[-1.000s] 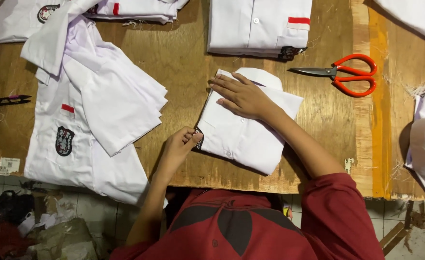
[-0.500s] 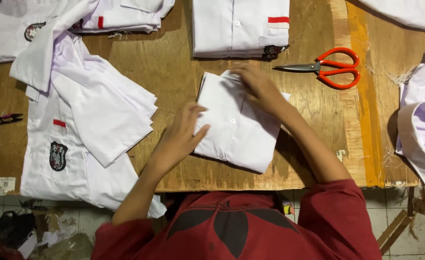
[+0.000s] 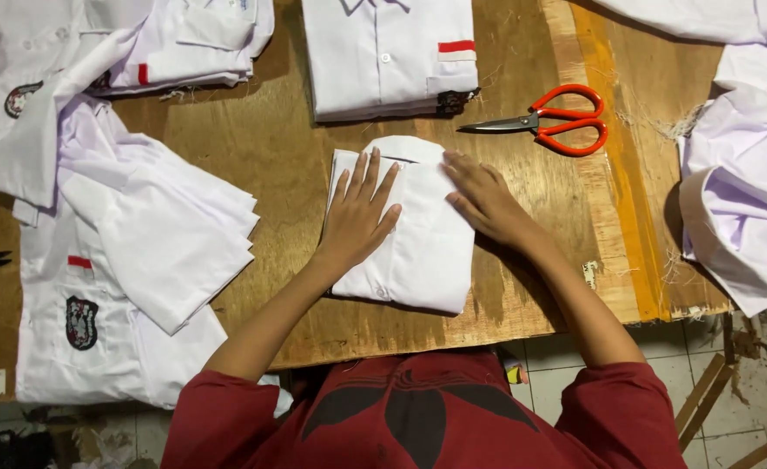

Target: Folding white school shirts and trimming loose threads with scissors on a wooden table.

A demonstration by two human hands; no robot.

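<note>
Flatly, left hand (image 3: 357,221) and right hand (image 3: 486,201), grips spread apart, press one folded shirt (image 3: 418,252).

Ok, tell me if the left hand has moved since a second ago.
Yes. The left hand has moved up from the near-left corner of the folded shirt onto its top, away from the table edge, now lying flat.

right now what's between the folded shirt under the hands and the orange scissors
Head view: only bare wooden table lies between the folded shirt and the scissors. The right hand rests on the shirt's right edge, just below that stretch.
</note>
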